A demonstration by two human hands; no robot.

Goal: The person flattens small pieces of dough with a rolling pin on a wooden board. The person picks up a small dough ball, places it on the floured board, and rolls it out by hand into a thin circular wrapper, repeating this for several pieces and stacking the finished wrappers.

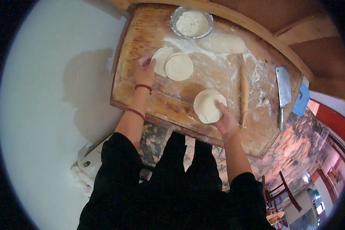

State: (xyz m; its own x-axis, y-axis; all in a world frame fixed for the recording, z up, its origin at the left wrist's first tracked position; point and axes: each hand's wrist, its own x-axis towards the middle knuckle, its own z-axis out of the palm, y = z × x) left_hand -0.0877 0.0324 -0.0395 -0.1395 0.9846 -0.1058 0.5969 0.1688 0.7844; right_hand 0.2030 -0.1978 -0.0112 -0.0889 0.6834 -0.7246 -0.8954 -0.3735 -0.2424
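Note:
My right hand [227, 121] grips a round dough wrapper [207, 104] by its lower right edge, thumb on top; there seem to be more layers under it. It is over the front middle of the wooden board. At the left, my left hand [144, 71] is loosely curved, its thumb and fingers apart, touching the edge of a flat dough round [161, 61]. Another dough round [179, 66] partly overlaps that one on its right side. Red bracelets circle my left wrist and forearm.
The floured board [168, 100] holds a metal bowl of flour [193, 23], a long dough piece [222, 43], a wooden rolling pin [244, 92], a dough scrap [266, 101] and a cleaver [283, 86]. A white wall [57, 38] stands left; a blue item [302, 100] lies right.

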